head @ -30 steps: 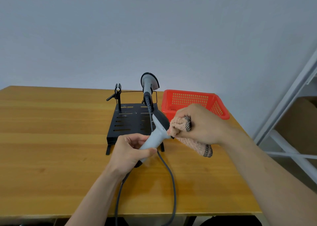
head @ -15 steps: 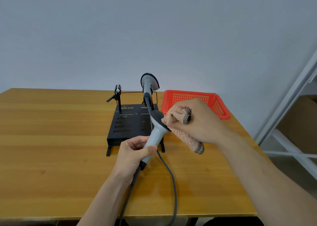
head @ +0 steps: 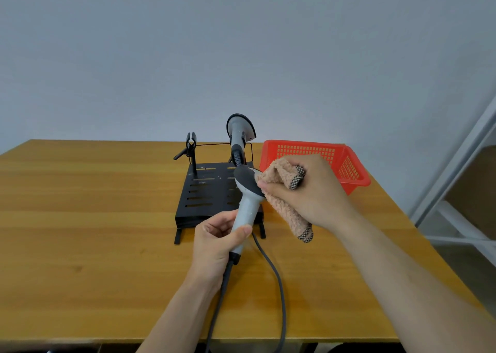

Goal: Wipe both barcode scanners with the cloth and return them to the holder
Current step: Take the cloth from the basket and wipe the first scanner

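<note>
My left hand (head: 216,241) grips the grey handle of a barcode scanner (head: 248,199), held upright above the table with its dark head at the top. My right hand (head: 314,191) holds a folded pink cloth (head: 281,191) with a checked hem and presses it against the right side of the scanner's head. A second grey scanner (head: 239,131) stands in the right clip of the black metal holder (head: 206,191). The holder's left clip (head: 191,144) is bare.
A red plastic basket (head: 346,162) sits to the right of the holder near the table's right edge. The held scanner's grey cable (head: 277,285) loops down over the front edge of the wooden table (head: 80,232). A white shelf frame (head: 461,165) stands at right.
My left hand has tilted the scanner more upright and raised it. My right hand has slid the cloth up and left along the scanner's head.
</note>
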